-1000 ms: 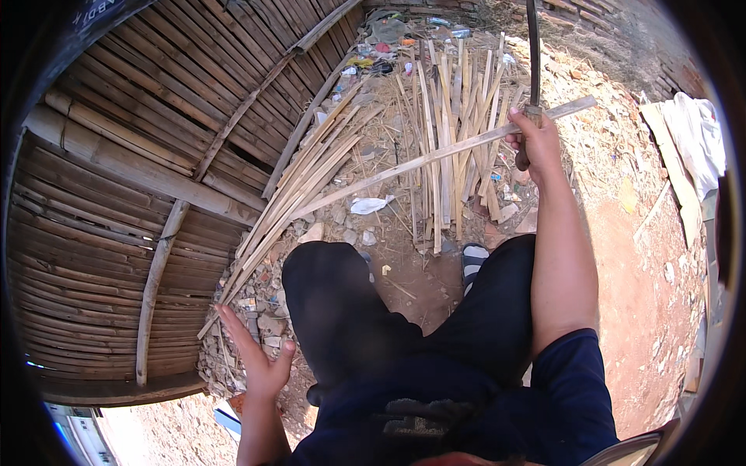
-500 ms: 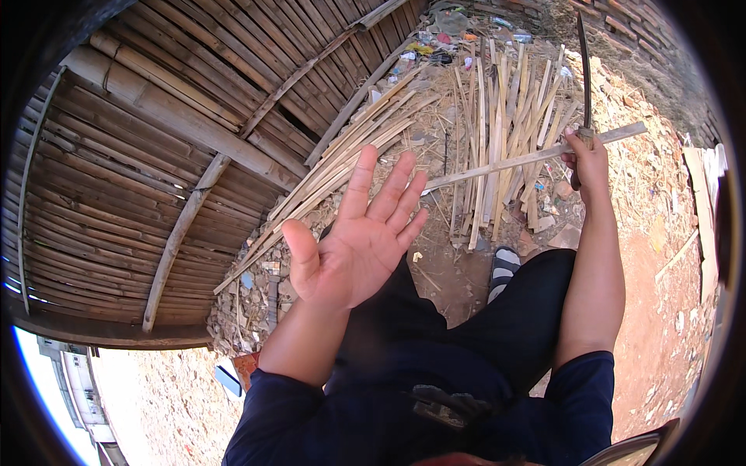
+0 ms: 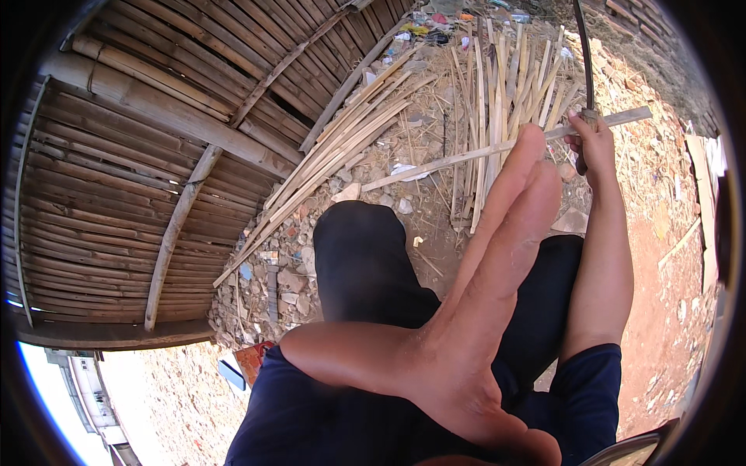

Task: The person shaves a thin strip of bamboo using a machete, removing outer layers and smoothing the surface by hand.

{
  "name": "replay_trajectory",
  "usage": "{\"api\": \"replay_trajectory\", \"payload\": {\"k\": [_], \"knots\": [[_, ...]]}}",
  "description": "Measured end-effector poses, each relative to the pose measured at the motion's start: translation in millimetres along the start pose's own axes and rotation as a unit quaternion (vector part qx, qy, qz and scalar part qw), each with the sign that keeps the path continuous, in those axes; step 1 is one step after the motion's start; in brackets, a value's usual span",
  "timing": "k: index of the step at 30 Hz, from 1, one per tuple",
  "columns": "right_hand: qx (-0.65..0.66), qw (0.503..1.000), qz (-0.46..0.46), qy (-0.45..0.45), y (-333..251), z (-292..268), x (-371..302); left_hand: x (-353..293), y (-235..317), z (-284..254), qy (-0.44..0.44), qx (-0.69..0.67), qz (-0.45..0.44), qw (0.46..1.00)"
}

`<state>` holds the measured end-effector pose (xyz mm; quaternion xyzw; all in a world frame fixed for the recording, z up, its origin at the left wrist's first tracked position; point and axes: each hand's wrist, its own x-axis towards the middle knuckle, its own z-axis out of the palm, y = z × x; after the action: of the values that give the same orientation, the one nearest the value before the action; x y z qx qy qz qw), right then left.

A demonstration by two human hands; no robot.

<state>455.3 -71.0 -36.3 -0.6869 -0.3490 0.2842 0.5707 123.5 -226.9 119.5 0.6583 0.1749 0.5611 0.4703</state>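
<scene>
My left hand [image 3: 466,318] is raised close to the camera, seen nearly edge-on. Its fingers are stretched out with the thumb spread to the left, and nothing is in it. Farther off on the right, my right hand [image 3: 594,147] grips the handle of a long dark-bladed knife [image 3: 583,58], its blade pointing away. The same hand holds a long, pale bamboo strip [image 3: 443,165] crosswise. That strip runs left, partly hidden behind my left fingertips, above a pile of bamboo strips [image 3: 482,85] on the ground.
A second bundle of strips [image 3: 334,155] lies beside a bamboo-slat wall [image 3: 116,210] on the left. Rubble and litter [image 3: 420,31] cover the ground at the back, near a brick wall [image 3: 645,27]. My bent knees [image 3: 357,241] are below; planks [image 3: 699,210] stand far right.
My left hand has come nearer the camera and swung right, turning from palm-facing to edge-on. My right hand still holds the knife and strip, slightly farther away.
</scene>
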Motion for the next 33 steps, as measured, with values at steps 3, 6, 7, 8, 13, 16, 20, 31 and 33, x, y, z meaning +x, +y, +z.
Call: {"api": "replay_trajectory", "payload": {"k": [3,6,7,8,13,16,20,31,33], "knots": [[0.004,1.0,-0.003,-0.025,-9,17,-4,9,19,15,0.11,-0.065,-0.031,0.991],[-0.004,1.0,-0.003,-0.021,-7,11,-2,16,25,22,0.121,-0.067,-0.05,0.989],[-0.001,1.0,-0.003,-0.021,-6,10,-1,17,24,23,0.121,-0.067,-0.054,0.989],[0.002,1.0,-0.004,-0.022,-5,9,0,18,21,23,0.126,-0.087,-0.059,0.986],[-0.002,1.0,-0.002,-0.02,-6,9,0,20,8,15,0.13,-0.149,-0.075,0.977],[-0.003,1.0,-0.011,-0.022,-5,9,1,20,6,12,0.12,-0.16,-0.083,0.976],[-0.008,0.999,-0.02,-0.026,-6,8,1,21,4,10,0.105,-0.17,-0.089,0.976],[-0.017,1.0,-0.021,-0.015,-20,14,-8,19,-1,5,0.085,-0.193,-0.093,0.973],[-0.021,0.999,-0.026,-0.015,-18,16,-5,19,0,4,0.081,-0.193,-0.093,0.973]]}}
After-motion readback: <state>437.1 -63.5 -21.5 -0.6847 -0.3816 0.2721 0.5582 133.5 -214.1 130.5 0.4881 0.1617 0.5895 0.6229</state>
